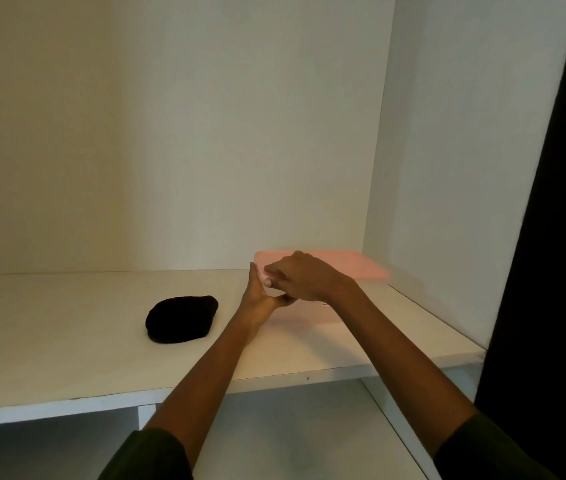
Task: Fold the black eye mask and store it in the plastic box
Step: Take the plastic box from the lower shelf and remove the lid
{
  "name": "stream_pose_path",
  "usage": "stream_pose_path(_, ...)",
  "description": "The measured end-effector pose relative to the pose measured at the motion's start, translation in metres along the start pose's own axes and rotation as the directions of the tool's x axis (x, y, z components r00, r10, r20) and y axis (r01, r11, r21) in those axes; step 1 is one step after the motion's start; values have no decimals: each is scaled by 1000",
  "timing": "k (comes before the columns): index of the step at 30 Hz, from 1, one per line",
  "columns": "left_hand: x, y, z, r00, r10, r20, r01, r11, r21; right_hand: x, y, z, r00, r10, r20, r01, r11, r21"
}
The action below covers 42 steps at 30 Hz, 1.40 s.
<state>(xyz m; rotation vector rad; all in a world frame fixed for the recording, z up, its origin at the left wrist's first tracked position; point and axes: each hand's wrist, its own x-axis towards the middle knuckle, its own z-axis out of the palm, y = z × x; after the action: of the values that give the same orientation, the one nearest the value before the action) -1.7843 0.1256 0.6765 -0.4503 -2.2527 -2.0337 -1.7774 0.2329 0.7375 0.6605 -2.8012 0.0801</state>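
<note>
The box is motion-blurred, its clear walls barely traceable under the pink lid. The right hand covers the box's 9 o'clock corner and the left hand's fingertips. Whether the mask is folded cannot be told. Both sleeves run off the bottom edge.

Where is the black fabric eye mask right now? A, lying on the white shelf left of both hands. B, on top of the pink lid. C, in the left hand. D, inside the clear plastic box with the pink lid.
A: the black fabric eye mask lies alone on the white shelf, while the left hand and right hand are at the pink lid.
</note>
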Motion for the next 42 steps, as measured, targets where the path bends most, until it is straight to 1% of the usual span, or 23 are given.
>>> stream_pose_path(4, 5, -1, 0, 999, -38, -14, 38, 999, 6, 4, -4, -3, 998, -63, 19, 65, 990, -129)
stream_pose_path(8, 10, -7, -3, 999, -39, -22, 39, 999, -6, 3, -9, -3, 992, -122, 16, 122, 966, -227)
stream_pose_path(13, 15, -11, -4, 999, -38, -31, 38, 999, -10, 2, -10, 1, 991, -133, -26, 122, 959, -254)
stream_pose_path(19, 16, -11, -3, 999, -16, -41, 16, 1000, -7, -1, -11, 5, 990, -141, -20, 129, 946, -297)
stream_pose_path(20, 16, -10, -4, 999, -6, -42, 6, 1000, -12, -2, -11, 2, 991, -128, -39, 112, 951, -289)
stream_pose_path(22, 12, -8, -4, 999, 48, -23, -49, 999, -25, 0, -8, -11, 983, -106, -150, 67, 968, -243)
stream_pose_path(24, 9, -9, -5, 996, 85, -33, -85, 996, 6, 3, -1, -29, 965, -85, -250, 42, 984, -173)
stream_pose_path(25, 7, -9, -6, 995, 95, -41, -94, 995, 28, 4, 1, -37, 965, -75, -250, 35, 986, -161)
stream_pose_path(27, 7, -10, -7, 992, 112, -54, -109, 992, 56, 5, 4, -48, 981, -72, -182, 35, 979, -200)
stream_pose_path(29, 7, -10, -7, 994, 99, -50, -96, 994, 55, 5, 8, -54, 989, -80, -121, 44, 961, -272)
stream_pose_path(30, 7, -11, -7, 993, 103, -51, -101, 994, 51, 4, 10, -56, 989, -84, -120, 41, 945, -325)
stream_pose_path(32, 8, -13, -8, 992, 114, -48, -113, 993, 36, 1, 17, -63, 985, -76, -153, 5, 910, -415)
stream_pose_path(35, 10, -15, -8, 993, 115, -39, -114, 993, 21, -4, 28, -76, 977, -50, -209, -54, 884, -464)
stream_pose_path(38, 12, -18, -8, 994, 108, -30, -108, 994, -14, -6, 38, -87, 977, -28, -213, -103, 810, -578)
stream_pose_path(42, 18, -26, -12, 998, 60, -4, -60, 998, -37, -13, 46, -102, 976, 53, -210, -183, 720, -670)
